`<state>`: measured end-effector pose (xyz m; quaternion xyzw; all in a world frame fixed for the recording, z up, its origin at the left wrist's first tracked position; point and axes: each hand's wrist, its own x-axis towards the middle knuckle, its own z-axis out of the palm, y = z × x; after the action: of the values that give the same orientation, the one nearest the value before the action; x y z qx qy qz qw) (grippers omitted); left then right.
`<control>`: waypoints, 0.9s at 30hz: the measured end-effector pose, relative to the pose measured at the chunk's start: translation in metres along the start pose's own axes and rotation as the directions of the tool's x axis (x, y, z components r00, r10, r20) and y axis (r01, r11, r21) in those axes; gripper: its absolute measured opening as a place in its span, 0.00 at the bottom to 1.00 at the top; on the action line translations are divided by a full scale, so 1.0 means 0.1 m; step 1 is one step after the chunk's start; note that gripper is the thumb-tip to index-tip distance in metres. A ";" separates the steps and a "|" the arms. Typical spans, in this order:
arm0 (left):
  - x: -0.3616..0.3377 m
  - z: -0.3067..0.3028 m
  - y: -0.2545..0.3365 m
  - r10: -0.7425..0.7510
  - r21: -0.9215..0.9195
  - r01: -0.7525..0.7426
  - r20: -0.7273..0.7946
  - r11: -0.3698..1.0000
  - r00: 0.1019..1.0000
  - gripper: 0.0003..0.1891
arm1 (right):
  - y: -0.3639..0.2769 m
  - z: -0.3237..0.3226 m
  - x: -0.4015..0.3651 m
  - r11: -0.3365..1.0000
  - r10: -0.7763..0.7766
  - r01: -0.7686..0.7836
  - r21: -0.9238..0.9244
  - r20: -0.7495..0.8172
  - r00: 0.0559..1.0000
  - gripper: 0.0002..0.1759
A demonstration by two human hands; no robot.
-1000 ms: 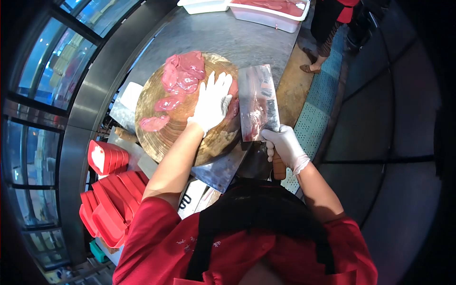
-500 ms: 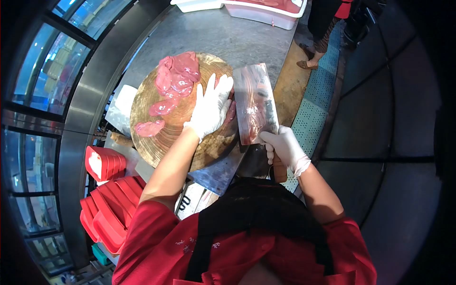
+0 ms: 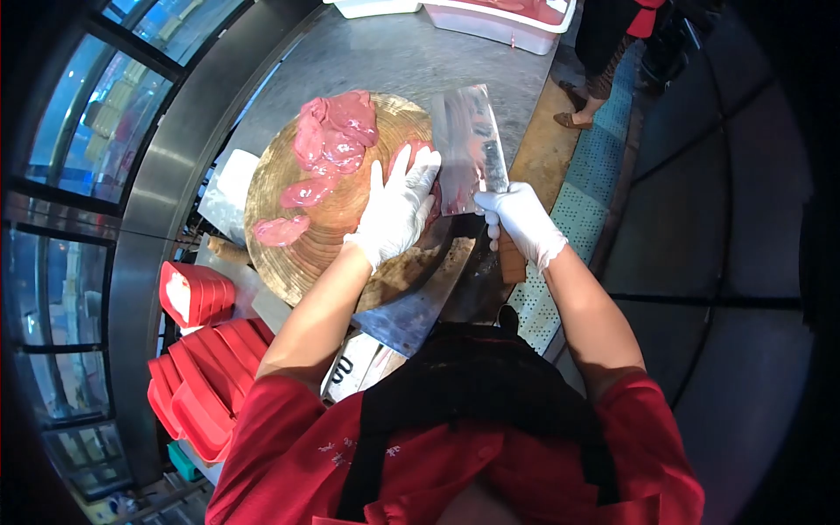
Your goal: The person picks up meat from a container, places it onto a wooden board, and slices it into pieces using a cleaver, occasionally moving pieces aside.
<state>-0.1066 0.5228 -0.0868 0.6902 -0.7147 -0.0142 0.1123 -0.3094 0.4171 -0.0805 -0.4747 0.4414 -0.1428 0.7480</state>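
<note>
My left hand, in a white glove, lies with spread fingers on a piece of raw meat at the right side of the round wooden chopping block. My gloved right hand is closed on the cleaver, whose broad, stained blade stands beside the block's right edge, just right of my left fingers. A pile of glossy pink meat sits at the block's upper left. Below it lie two separate pieces, a middle one and a lower one.
White tubs holding red meat stand at the far end of the metal table. Stacked red baskets are at the lower left. Another blade lies by the block's near edge. A person stands at the upper right.
My right hand has moved up and slightly left with the cleaver. More meat shows above my left fingers. The whole view has shifted slightly.
</note>
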 end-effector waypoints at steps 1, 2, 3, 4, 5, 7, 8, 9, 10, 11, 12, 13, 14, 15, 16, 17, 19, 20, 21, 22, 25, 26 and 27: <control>-0.02 0.01 0.00 0.013 -0.010 -0.013 0.016 1.000 1.000 0.36 | -0.02 0.01 0.06 1.000 0.015 -0.015 0.020 -0.014 1.000 0.10; -0.04 0.00 0.01 0.025 -0.021 -0.025 0.031 0.999 0.999 0.36 | -0.04 0.01 0.08 1.000 0.014 -0.014 0.023 -0.015 1.000 0.10; -0.07 -0.01 0.03 0.029 -0.018 -0.028 0.032 0.999 0.999 0.36 | -0.07 0.01 0.08 1.000 0.005 -0.005 0.013 0.003 1.000 0.10; -0.10 -0.02 0.06 0.037 -0.027 -0.036 0.029 0.999 0.999 0.35 | -0.08 0.01 0.08 1.000 -0.004 0.004 0.003 0.020 1.000 0.11; -0.11 -0.03 0.08 0.045 -0.036 -0.044 0.026 0.998 0.999 0.35 | -0.06 0.00 0.08 1.000 -0.005 0.004 0.008 0.018 1.000 0.11; -0.10 -0.03 0.02 0.054 -0.041 -0.053 0.030 0.998 0.998 0.34 | 0.01 -0.01 0.05 1.000 -0.011 0.011 0.003 0.043 0.999 0.10; -0.09 -0.03 -0.01 0.059 -0.051 -0.057 0.033 0.997 0.998 0.33 | 0.03 0.00 0.00 1.000 -0.010 0.010 0.007 0.041 0.999 0.10; -0.01 -0.03 -0.02 0.007 -0.010 -0.006 0.049 1.000 0.999 0.31 | 0.05 0.03 -0.09 1.000 -0.006 0.006 0.022 0.023 1.000 0.10; 0.05 -0.01 -0.06 0.003 -0.015 -0.002 0.052 1.000 0.999 0.31 | 0.07 0.05 -0.18 0.999 0.000 0.000 0.033 0.007 1.000 0.10; 0.09 0.02 -0.09 0.008 -0.012 -0.008 0.011 1.000 1.000 0.31 | 0.11 0.06 -0.25 0.999 0.003 -0.003 0.044 -0.002 1.000 0.09; 0.11 0.06 -0.12 0.016 -0.009 -0.016 -0.024 1.000 1.000 0.31 | 0.17 0.06 -0.30 0.999 0.013 -0.013 0.045 -0.002 1.000 0.09; 0.12 0.09 -0.14 0.023 -0.004 -0.023 -0.042 1.000 0.999 0.32 | 0.21 0.05 -0.33 0.999 0.006 -0.006 0.041 0.001 1.000 0.09; 0.12 0.09 -0.13 0.024 -0.006 -0.024 -0.034 1.000 0.999 0.32 | 0.24 0.04 -0.36 0.999 -0.002 0.002 0.040 0.004 1.000 0.09; 0.11 0.09 -0.12 0.011 -0.031 -0.012 -0.034 0.999 0.999 0.32 | 0.25 0.03 -0.38 0.999 0.013 -0.013 0.043 0.008 1.000 0.10; 0.11 0.08 -0.11 -0.002 -0.055 0.000 -0.034 0.999 0.999 0.32 | 0.22 0.02 -0.40 0.999 0.017 -0.018 0.047 0.007 1.000 0.10; 0.12 0.06 -0.10 -0.002 -0.055 0.000 -0.030 0.998 1.000 0.32 | 0.18 0.01 -0.44 0.999 0.021 -0.023 0.042 0.027 0.999 0.10; 0.13 -0.01 -0.06 -0.023 -0.053 0.025 0.040 0.998 0.999 0.33 | 0.15 -0.01 -0.43 0.999 0.026 -0.027 0.035 0.050 0.998 0.10; 0.13 -0.01 -0.06 -0.025 -0.052 0.027 0.042 0.998 0.999 0.33 | 0.15 -0.02 -0.41 0.999 0.019 -0.021 0.033 0.047 0.999 0.11; 0.12 -0.01 -0.05 -0.031 -0.047 0.034 0.059 0.998 0.998 0.33 | 0.14 -0.02 -0.38 0.999 0.012 -0.013 0.030 0.044 0.999 0.11; 0.13 -0.02 -0.05 -0.037 -0.041 0.040 0.074 0.998 0.997 0.34 | 0.13 -0.02 -0.34 0.999 0.010 -0.012 0.031 0.046 0.999 0.11; 0.11 -0.03 -0.01 -0.051 -0.032 0.055 0.096 0.998 0.994 0.34 | 0.09 0.01 -0.17 0.998 0.000 -0.003 0.064 0.050 0.999 0.11; 0.11 -0.02 -0.02 -0.051 -0.028 0.054 0.096 0.998 0.994 0.34 | 0.08 0.01 -0.09 0.998 -0.021 0.018 0.059 0.054 0.998 0.11; 0.10 0.00 -0.04 -0.046 -0.030 0.049 0.096 0.998 0.994 0.34 | 0.05 0.01 -0.03 0.998 -0.041 0.037 0.056 0.058 0.998 0.11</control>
<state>-0.1030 0.5125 -0.0860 0.7037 -0.7023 -0.0613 0.0886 -0.3113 0.4221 -0.0833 -0.4666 0.4059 -0.1553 0.7703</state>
